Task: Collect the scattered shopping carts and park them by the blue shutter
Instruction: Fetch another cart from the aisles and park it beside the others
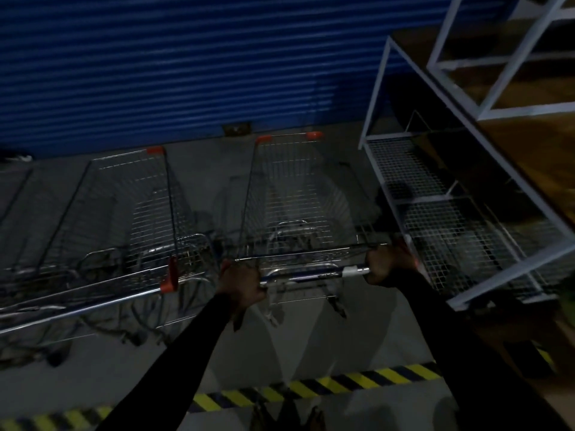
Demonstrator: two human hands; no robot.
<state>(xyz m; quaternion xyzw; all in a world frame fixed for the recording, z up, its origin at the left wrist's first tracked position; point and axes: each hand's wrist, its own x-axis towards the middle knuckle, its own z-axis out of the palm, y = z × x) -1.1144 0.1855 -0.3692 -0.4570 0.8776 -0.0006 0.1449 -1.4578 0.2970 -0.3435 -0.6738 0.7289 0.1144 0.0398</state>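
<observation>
A wire shopping cart (298,194) with orange corner caps stands in front of me, its nose close to the blue shutter (174,63). My left hand (241,283) grips the left end of its handle bar (311,273). My right hand (389,262) grips the right end. To the left, another shopping cart (130,213) is parked facing the shutter, with more cart frames beyond it at the left edge.
A white metal rack (435,194) with mesh shelves stands close to the right of my cart, its frame almost touching my right hand. Yellow-and-black hazard tape (311,390) crosses the grey floor near my feet. A small plate (237,129) sits at the shutter's base.
</observation>
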